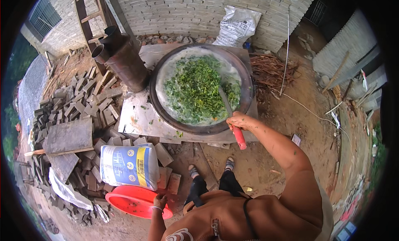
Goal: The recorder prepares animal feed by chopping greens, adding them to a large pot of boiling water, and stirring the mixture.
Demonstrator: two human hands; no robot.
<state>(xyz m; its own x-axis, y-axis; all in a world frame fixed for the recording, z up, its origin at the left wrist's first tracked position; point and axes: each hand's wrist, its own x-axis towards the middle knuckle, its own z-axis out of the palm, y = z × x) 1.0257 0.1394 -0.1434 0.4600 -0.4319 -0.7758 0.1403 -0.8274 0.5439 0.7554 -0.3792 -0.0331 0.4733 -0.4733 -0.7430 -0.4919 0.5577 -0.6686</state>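
A large round metal wok on an outdoor stove holds chopped leafy greens in pale, frothy, steaming liquid. My right hand is closed around the long-handled metal tool, whose red grip sticks out below the fist. The tool's far end is hidden in the greens at the wok's right side. At the lower left, my left hand grips the rim of a red plastic basin, which is tilted and has bits of green inside. Green scraps cling to my right hand and forearm.
A rusty metal flue rises left of the wok on the metal-topped stove. A printed sack and piled bricks lie left. A wooden ladder and white sack stand behind; firewood lies right.
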